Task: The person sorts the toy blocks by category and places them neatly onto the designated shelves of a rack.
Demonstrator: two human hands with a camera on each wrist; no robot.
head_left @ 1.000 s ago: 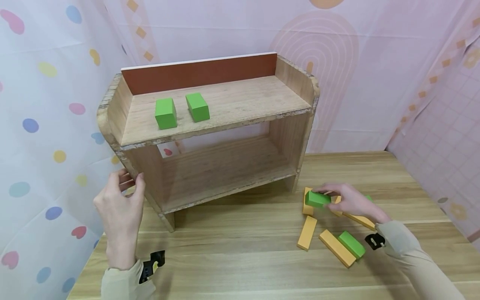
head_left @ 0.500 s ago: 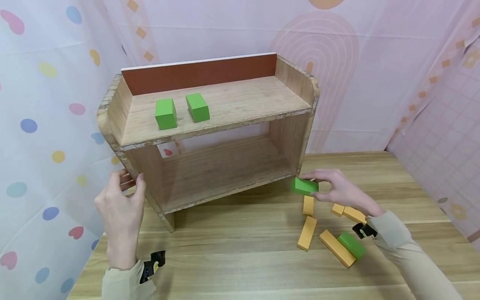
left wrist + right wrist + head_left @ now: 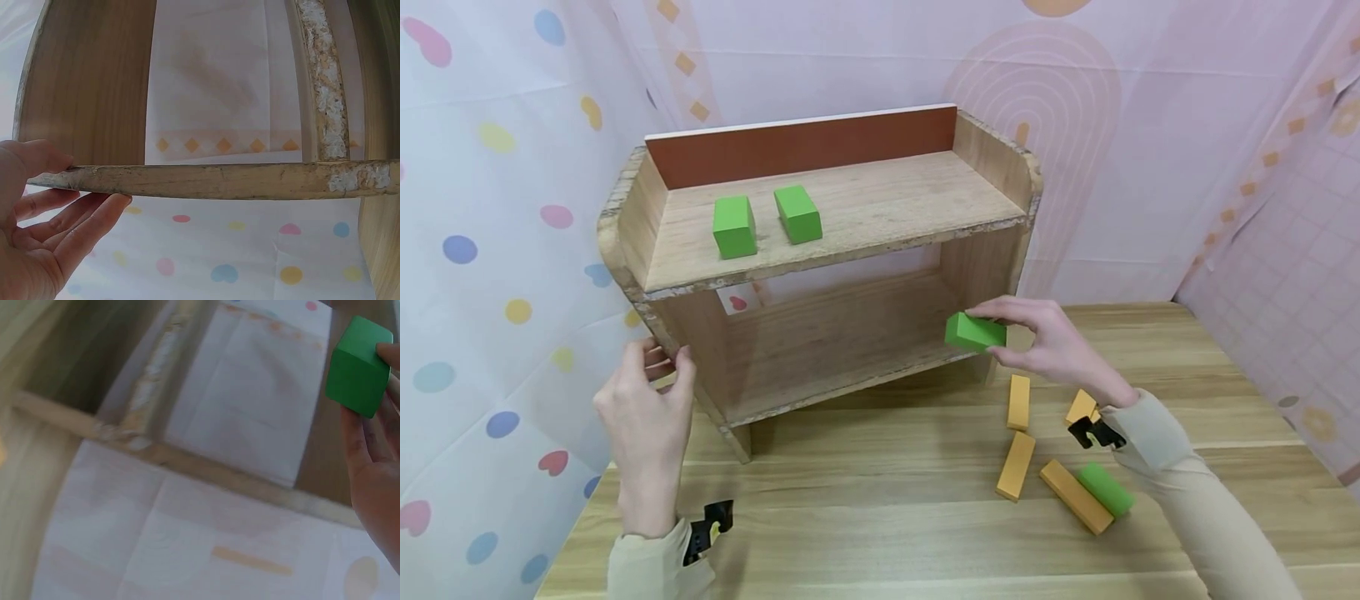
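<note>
- Held green block [image 3: 973, 332]: off the worktop, before the right end of the shelf's lower compartment in the head view.
- Right hand [image 3: 1048, 340]: pinches this block, fingers parted by its width. Right wrist view adds a squarish end face, which the head view does not show.
- Left hand [image 3: 646, 421]: grips the front edge of the shelf [image 3: 910, 192] at its left side panel. Left wrist view shows thumb on the inner face, fingers on the outer; head view partly hides those fingers.
- Green blocks, count 4: one held, two standing apart on the shelf's upper board (left block [image 3: 734, 227], right block [image 3: 798, 214]), one loose green block [image 3: 1107, 490] on the worktop [image 3: 865, 517].
- Orange blocks [image 3: 1018, 402]: at least 4 on the worktop, right of the shelf; one lies alongside the loose green block. Right sleeve [image 3: 1157, 442] covers part of this area.
- Patterned cloth [image 3: 850, 50] behind.
</note>
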